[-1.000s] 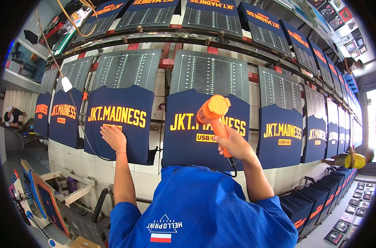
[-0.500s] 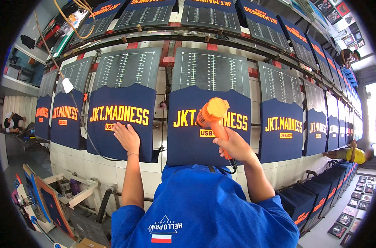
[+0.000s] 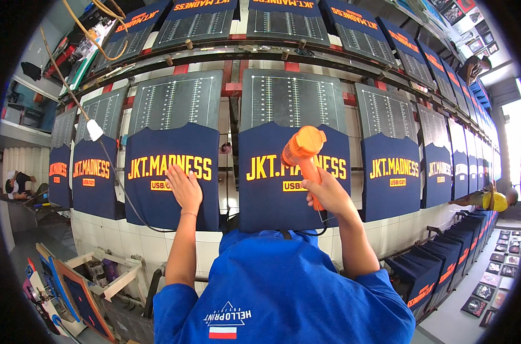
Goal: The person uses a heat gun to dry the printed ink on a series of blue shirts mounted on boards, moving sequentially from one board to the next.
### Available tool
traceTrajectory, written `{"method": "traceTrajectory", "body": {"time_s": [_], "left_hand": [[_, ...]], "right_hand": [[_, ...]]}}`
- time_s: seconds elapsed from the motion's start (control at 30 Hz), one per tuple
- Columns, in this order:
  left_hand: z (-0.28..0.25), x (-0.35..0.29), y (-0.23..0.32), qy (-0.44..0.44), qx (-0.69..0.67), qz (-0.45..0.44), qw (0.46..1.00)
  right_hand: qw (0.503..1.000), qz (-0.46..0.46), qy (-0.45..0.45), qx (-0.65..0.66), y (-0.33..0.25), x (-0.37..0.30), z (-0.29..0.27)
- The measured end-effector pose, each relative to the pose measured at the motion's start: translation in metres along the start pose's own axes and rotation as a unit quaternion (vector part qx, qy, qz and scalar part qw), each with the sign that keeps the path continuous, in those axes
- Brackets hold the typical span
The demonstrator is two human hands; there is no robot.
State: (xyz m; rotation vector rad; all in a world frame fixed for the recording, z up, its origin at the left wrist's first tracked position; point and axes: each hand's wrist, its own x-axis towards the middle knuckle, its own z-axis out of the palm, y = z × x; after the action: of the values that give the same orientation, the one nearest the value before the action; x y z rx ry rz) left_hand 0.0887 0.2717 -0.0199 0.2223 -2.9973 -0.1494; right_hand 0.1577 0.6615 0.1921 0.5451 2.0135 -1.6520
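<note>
My left hand (image 3: 184, 189) lies flat with fingers stretched out on the yellow-orange print of a navy T-shirt (image 3: 143, 203), covering part of its lettering. In my right hand (image 3: 329, 195) is an orange heat gun (image 3: 304, 146), its grip wrapped by my fingers. The heat gun is held over another navy T-shirt (image 3: 260, 209) with the same print and hides some of the letters. Both shirts are spread on dark printing boards (image 3: 292, 97) marked with white scales. A dark cord (image 3: 323, 226) runs from the bottom of the heat gun's handle.
More printed navy shirts (image 3: 389, 203) lie on boards to both sides and across the far rail (image 3: 214, 54). A cable with a white connector (image 3: 94, 130) hangs at left. Framed screens (image 3: 80, 292) lean at lower left. A person in yellow (image 3: 495, 201) is at far right.
My left hand has slid up and to the right over the print, from the small label onto the large letters. The heat gun has shifted slightly right, and the whole view has moved a little.
</note>
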Motion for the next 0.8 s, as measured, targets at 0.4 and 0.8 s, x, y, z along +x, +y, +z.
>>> {"method": "traceTrajectory", "body": {"time_s": [0.4,0.8], "left_hand": [[0.002,0.017,0.023,-0.019,-0.056,0.051,0.997],[-0.009,-0.010,-0.011,-0.037,-0.038,0.112,0.992]], "right_hand": [[0.996,-0.008,0.086,0.037,0.001,0.011,0.001],[0.999,0.036,0.011,0.016,0.003,-0.038,0.008]]}}
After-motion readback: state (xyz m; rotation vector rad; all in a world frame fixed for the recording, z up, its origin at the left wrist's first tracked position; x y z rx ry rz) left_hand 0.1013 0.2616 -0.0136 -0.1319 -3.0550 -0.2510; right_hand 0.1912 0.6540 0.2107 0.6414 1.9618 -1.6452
